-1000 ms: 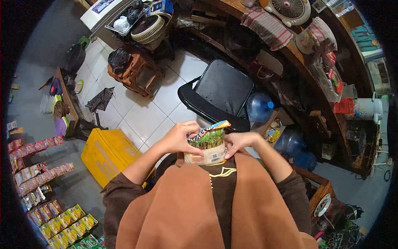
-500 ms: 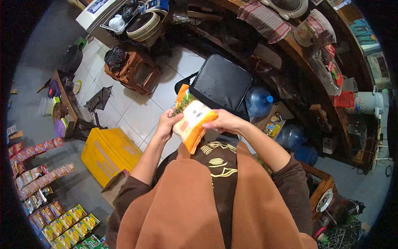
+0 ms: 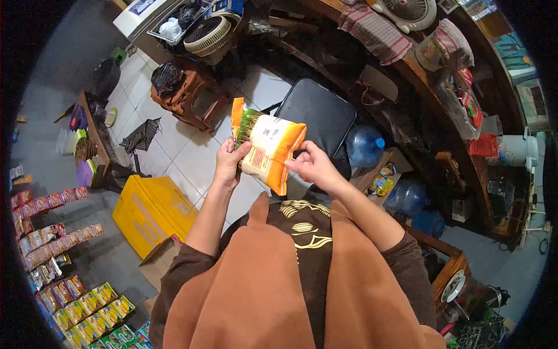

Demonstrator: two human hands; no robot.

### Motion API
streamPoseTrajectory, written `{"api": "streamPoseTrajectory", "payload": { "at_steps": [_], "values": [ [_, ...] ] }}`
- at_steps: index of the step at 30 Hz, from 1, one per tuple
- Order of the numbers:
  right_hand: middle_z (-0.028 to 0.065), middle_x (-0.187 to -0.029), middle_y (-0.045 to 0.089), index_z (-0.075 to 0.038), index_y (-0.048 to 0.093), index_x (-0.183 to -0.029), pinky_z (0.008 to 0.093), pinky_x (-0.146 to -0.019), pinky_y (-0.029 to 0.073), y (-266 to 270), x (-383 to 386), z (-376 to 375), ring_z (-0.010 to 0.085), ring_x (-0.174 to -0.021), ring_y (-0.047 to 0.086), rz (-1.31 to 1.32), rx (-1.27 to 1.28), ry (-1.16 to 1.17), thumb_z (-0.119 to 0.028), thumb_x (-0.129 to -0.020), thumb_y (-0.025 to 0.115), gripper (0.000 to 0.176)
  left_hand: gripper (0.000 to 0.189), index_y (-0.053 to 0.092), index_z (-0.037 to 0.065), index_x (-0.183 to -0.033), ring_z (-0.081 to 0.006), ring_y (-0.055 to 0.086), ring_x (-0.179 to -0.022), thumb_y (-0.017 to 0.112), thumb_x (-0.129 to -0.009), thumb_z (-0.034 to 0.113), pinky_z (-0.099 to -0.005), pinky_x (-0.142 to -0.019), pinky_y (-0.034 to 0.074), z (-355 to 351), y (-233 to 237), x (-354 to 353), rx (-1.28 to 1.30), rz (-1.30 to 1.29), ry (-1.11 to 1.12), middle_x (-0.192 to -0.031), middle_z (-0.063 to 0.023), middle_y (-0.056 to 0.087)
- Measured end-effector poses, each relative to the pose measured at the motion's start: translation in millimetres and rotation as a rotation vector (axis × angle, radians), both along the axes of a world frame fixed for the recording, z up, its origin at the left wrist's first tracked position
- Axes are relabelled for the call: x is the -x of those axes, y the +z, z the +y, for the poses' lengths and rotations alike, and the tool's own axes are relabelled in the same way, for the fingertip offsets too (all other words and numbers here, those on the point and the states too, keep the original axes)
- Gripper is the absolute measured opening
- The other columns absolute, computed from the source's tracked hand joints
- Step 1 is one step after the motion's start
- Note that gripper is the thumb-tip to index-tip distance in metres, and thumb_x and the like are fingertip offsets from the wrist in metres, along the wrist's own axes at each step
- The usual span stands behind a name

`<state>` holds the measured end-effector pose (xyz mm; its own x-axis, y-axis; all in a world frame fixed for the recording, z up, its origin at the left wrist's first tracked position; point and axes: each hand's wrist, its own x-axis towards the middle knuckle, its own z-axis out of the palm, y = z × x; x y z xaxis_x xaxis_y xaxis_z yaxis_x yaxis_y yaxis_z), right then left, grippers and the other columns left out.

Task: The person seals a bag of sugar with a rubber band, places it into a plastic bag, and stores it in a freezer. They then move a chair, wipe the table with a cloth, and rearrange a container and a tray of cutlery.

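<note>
An orange and white packet with a green printed part (image 3: 268, 145) is held up in front of my chest, its printed side with a barcode facing me. My left hand (image 3: 230, 160) grips its left lower edge, thumb on the front and fingers mostly behind it. At the packet's right edge, my right hand (image 3: 314, 166) pinches the orange end between thumb and fingers. Beyond the packet is a black padded chair (image 3: 319, 110).
A yellow box (image 3: 154, 215) stands on the left, near hanging sachet strips (image 3: 87, 314). Farther off is a brown stool (image 3: 189, 99). Blue water bottles (image 3: 365, 145) are at the right, below a wooden counter (image 3: 418, 75) with a fan (image 3: 407, 11).
The packet has turned more upright and moved slightly up, showing its face more fully. My right hand has shifted a little right, toward the packet's edge. The view has shifted slightly.
</note>
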<state>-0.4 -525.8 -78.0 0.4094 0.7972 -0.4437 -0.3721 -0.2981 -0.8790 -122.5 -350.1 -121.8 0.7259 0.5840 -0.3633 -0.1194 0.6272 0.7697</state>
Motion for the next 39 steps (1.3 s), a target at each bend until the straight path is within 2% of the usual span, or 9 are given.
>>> {"api": "streamPoseTrajectory", "payload": {
  "at_steps": [4, 5, 9, 12, 20, 28, 31, 36, 39],
  "values": [
    [0.0087, -0.102, 0.05, -0.007, 0.038, -0.114, 0.0284, -0.076, 0.043, -17.7, -5.9, -15.8, 0.0136, -0.094, 0.05, -0.697, 0.0, -0.219, -0.024, -0.074, 0.067, 0.052, 0.044, 0.031, 0.014, -0.069, -0.0072, 0.051, -0.066, 0.075, -0.066, 0.006, -0.0205, -0.062, 0.045, 3.3, 20.5, -1.7, -0.127, 0.032, -0.052, -0.072, 0.0016, 0.049],
    [0.011, -0.12, 0.04, -0.009, 0.032, -0.123, 0.0409, -0.086, 0.04, -21.2, -7.3, -18.1, 0.0212, -0.11, 0.042, -0.405, -0.038, -0.28, -0.029, -0.072, 0.068, 0.065, 0.046, 0.031, 0.014, -0.067, -0.0056, 0.048, -0.064, 0.076, -0.063, 0.006, -0.0196, -0.061, 0.043, 3.7, 29.8, -2.1, -0.186, 0.028, -0.057, -0.069, 0.0032, 0.046],
    [0.0099, -0.124, 0.039, -0.01, 0.023, -0.132, 0.0438, -0.094, 0.033, -0.9, -5.7, -17.5, 0.0226, -0.114, 0.039, 0.478, -0.277, -0.28, -0.025, -0.065, 0.073, 0.085, 0.053, 0.028, 0.014, -0.061, -0.0032, 0.039, -0.062, 0.08, -0.053, 0.01, -0.0184, -0.055, 0.035, 2.9, 63.6, -10.5, -0.62, 0.105, -0.23, -0.065, 0.0052, 0.04],
    [0.0095, -0.125, 0.039, -0.01, 0.026, -0.13, 0.042, -0.097, 0.031, -7.0, -31.1, -17.4, 0.023, -0.115, 0.039, -0.158, -0.395, -0.049, -0.023, -0.058, 0.078, 0.09, 0.052, 0.031, 0.015, -0.063, -0.0025, 0.037, -0.063, 0.082, -0.05, 0.011, -0.0175, -0.056, 0.033, -2.4, 87.1, -15.8, -0.795, 0.141, -0.374, -0.066, 0.0053, 0.041],
    [0.0083, -0.111, 0.05, -0.002, 0.033, -0.122, 0.0298, -0.092, 0.034, 0.0, -5.7, -7.2, 0.015, -0.104, 0.045, -0.294, -0.343, 0.083, -0.016, -0.049, 0.083, 0.09, 0.053, 0.034, 0.007, -0.063, -0.0119, 0.041, -0.066, 0.083, -0.046, 0.018, -0.0249, -0.062, 0.037, -7.7, 112.0, -27.2, -1.215, 0.195, -0.599, -0.063, -0.0013, 0.038],
    [0.0076, -0.107, 0.053, -0.004, 0.038, -0.115, 0.0292, -0.087, 0.04, -12.3, 18.7, -3.9, 0.0155, -0.098, 0.051, -0.314, -0.284, -0.15, -0.019, -0.047, 0.083, 0.084, 0.047, 0.041, 0.004, -0.07, -0.0307, 0.05, -0.097, 0.077, -0.048, 0.025, -0.0369, -0.078, 0.041, -10.3, 126.7, -32.9, -1.476, 0.165, -0.821, -0.102, -0.0116, 0.054],
    [0.0064, -0.102, 0.054, -0.003, 0.045, -0.108, 0.0305, -0.086, 0.041, -6.1, 18.2, -1.8, 0.017, -0.095, 0.053, -0.236, -0.294, -0.201, -0.007, -0.047, 0.081, 0.071, 0.06, 0.049, 0.011, -0.098, -0.0283, 0.047, -0.106, 0.078, -0.048, 0.028, -0.0447, -0.092, 0.032, -7.1, 113.8, -34.2, -1.836, -0.111, -0.72, -0.107, -0.0064, 0.053],
    [0.008, -0.103, 0.055, 0.001, 0.046, -0.107, 0.0289, -0.083, 0.044, 0.8, 16.1, 1.6, 0.0147, -0.091, 0.055, -0.064, -0.459, -0.368, -0.003, -0.052, 0.079, 0.064, 0.099, 0.035, 0.012, -0.125, -0.0272, 0.037, -0.117, 0.08, -0.042, 0.045, -0.0489, -0.1, 0.019, 1.6, 88.7, -41.9, -1.719, -0.211, -0.015, -0.12, -0.0111, 0.042],
    [0.0092, -0.106, 0.054, 0.001, 0.042, -0.111, 0.0292, -0.084, 0.044, 2.9, 3.1, 1.5, 0.0157, -0.095, 0.053, -0.287, -0.377, -0.224, -0.006, -0.052, 0.08, 0.07, 0.097, 0.032, 0.001, -0.123, -0.0215, 0.039, -0.115, 0.083, -0.046, 0.031, -0.032, -0.096, 0.031, -4.9, 59.2, -42.8, -0.69, -0.255, -0.332, -0.121, -0.0119, 0.042]
  ]
}}
